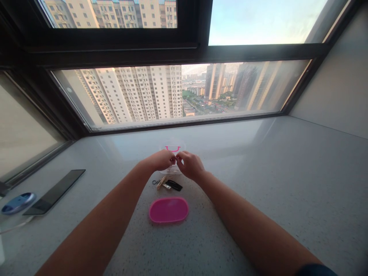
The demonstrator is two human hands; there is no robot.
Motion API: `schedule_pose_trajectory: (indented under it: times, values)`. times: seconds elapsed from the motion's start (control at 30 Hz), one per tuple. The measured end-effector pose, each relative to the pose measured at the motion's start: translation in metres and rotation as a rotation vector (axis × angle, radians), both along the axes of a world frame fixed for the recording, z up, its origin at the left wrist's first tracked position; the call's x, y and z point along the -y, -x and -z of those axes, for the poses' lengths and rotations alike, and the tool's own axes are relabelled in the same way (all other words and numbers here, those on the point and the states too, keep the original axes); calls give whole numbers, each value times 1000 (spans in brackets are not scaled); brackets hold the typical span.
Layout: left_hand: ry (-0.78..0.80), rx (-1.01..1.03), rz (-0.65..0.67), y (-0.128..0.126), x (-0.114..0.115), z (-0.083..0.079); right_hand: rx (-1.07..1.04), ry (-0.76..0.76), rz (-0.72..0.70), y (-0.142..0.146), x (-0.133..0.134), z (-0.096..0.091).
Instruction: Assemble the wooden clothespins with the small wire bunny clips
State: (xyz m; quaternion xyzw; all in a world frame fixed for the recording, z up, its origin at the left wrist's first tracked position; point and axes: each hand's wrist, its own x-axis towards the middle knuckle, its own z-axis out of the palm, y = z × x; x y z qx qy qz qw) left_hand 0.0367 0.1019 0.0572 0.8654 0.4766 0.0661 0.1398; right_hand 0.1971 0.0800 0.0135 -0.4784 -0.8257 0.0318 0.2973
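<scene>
My left hand and my right hand meet over a clear plastic container. Both have their fingers pinched together, fingertips almost touching; whatever lies between them is too small or hidden to make out. A pink handle shows just beyond the hands. Close on my side of the container lies a small pile: a black hair clip, a beige clip and a small dark ring. Nearer to me, a pink oval lid rests flat on the speckled counter.
On the left lie a dark flat phone-like slab and a shiny blue round object, with a white cable beside them. A dark-framed window borders the counter's far side, and a pale wall stands on the right.
</scene>
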Motion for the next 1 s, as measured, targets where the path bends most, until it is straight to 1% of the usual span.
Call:
schedule_pose_trajectory:
  times: [0.13,0.27,0.33,0.4,0.5,0.57,0.63,0.7,0.77,0.83,0.9,0.93,1.0]
  values:
    - [-47,22,-13,3,8,-3,9,-19,0,0,1,0]
    - [-136,70,-59,8,25,-15,-77,-103,-25,-2,4,-1]
    - [-213,146,-116,14,37,-21,-156,-174,-75,-4,6,-1]
    - [-280,188,-162,23,50,-26,-218,-240,-156,-7,9,-1]
    - [-331,129,-258,43,68,-25,-231,-296,-285,-7,15,0]
    - [-330,68,-331,60,78,-20,-195,-301,-352,-4,21,-1]
    - [-328,6,-423,78,85,-10,-135,-278,-401,2,26,-4]
    - [-307,-31,-495,93,91,1,-61,-228,-437,8,33,-6]
    - [-273,-33,-516,103,94,14,33,-149,-469,15,38,-8]
    - [-251,-7,-571,106,95,26,139,-87,-474,20,43,-8]
    - [-259,21,-645,104,95,36,228,-18,-410,25,47,-5]
    - [-259,31,-656,102,95,40,267,23,-384,27,48,-3]
    - [-274,46,-607,96,95,45,300,86,-341,30,51,2]
